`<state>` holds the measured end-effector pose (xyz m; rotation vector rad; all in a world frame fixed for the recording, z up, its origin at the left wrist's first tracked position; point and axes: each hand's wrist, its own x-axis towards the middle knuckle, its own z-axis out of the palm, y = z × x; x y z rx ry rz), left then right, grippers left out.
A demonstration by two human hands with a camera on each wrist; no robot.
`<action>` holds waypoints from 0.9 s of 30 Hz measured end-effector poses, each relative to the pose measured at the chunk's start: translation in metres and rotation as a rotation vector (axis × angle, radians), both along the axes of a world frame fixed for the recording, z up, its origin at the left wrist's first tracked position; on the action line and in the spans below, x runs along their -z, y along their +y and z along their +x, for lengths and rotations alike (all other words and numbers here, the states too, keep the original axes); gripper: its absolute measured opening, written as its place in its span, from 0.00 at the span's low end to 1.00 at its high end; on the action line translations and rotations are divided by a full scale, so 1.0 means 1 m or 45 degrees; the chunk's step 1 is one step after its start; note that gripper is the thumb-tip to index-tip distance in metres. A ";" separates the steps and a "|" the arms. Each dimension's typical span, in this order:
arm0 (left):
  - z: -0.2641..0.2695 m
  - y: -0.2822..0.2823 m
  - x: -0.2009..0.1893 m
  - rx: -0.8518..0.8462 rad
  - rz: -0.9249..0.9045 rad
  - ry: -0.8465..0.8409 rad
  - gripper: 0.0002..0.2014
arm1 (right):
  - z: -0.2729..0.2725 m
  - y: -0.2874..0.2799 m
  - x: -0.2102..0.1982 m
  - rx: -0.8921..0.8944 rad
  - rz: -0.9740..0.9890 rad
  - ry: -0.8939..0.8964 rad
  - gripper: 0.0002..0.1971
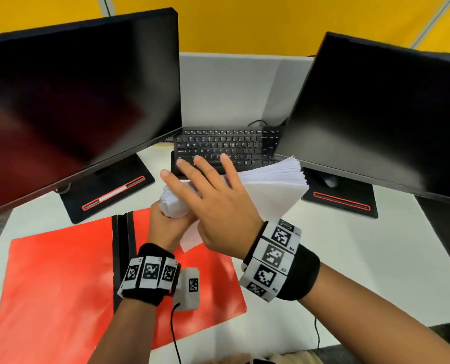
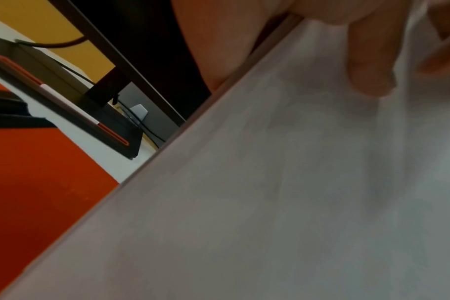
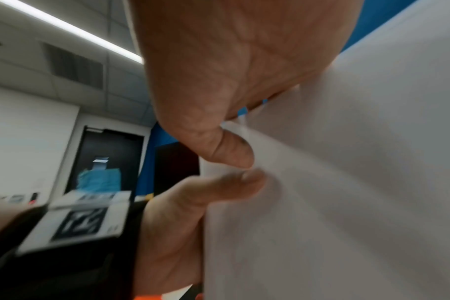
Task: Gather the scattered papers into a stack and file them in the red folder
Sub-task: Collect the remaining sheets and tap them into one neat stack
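Observation:
A thick stack of white papers is held tilted above the desk, in front of the keyboard. My left hand grips its near left corner, fingers curled round the bent sheets. My right hand lies flat against the stack with its fingers spread and straight. The red folder lies open on the desk beneath both wrists, its black spine running down the middle. The left wrist view is mostly filled by the paper stack, with the folder below. In the right wrist view my right thumb touches the paper stack.
Two dark monitors stand at the left and right on black bases. A black keyboard lies between them. A mouse sits under the right monitor. White desk shows at the right of the folder.

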<state>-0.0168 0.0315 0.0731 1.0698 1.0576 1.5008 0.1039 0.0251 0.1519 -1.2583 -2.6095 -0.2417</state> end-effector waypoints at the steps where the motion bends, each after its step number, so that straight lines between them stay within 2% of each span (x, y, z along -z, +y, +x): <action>1: 0.000 -0.001 -0.001 -0.012 -0.001 0.015 0.23 | 0.006 0.001 -0.004 0.055 0.012 0.013 0.43; 3: 0.000 -0.003 -0.001 -0.017 -0.004 0.068 0.27 | 0.025 0.006 -0.010 0.240 0.022 0.027 0.42; 6: 0.000 -0.007 -0.002 -0.008 -0.013 0.110 0.27 | 0.052 0.013 -0.010 0.428 -0.030 -0.036 0.40; 11: 0.000 -0.006 -0.004 -0.035 -0.027 0.147 0.22 | 0.067 0.017 -0.007 0.415 0.021 -0.075 0.40; 16: -0.006 -0.005 -0.016 -0.036 -0.017 0.195 0.17 | 0.095 0.022 -0.004 0.516 0.023 -0.109 0.31; 18: -0.010 -0.002 -0.023 -0.026 0.010 0.213 0.15 | 0.097 0.023 0.000 0.482 0.003 -0.049 0.32; 20: -0.012 -0.001 -0.029 -0.003 0.034 0.251 0.12 | 0.104 0.027 0.003 0.464 -0.035 0.191 0.36; 22: -0.013 -0.001 -0.034 0.026 0.038 0.266 0.12 | 0.116 0.034 0.007 0.443 -0.186 0.764 0.39; 24: -0.013 -0.002 -0.034 0.035 0.025 0.252 0.13 | 0.128 0.038 0.019 0.374 -0.597 1.436 0.39; 25: -0.013 -0.004 -0.033 0.035 0.019 0.235 0.11 | 0.129 0.039 0.027 0.342 -0.835 1.680 0.38; 27: -0.009 -0.009 -0.029 0.004 0.008 0.173 0.15 | 0.128 0.039 0.045 0.356 -1.096 1.896 0.35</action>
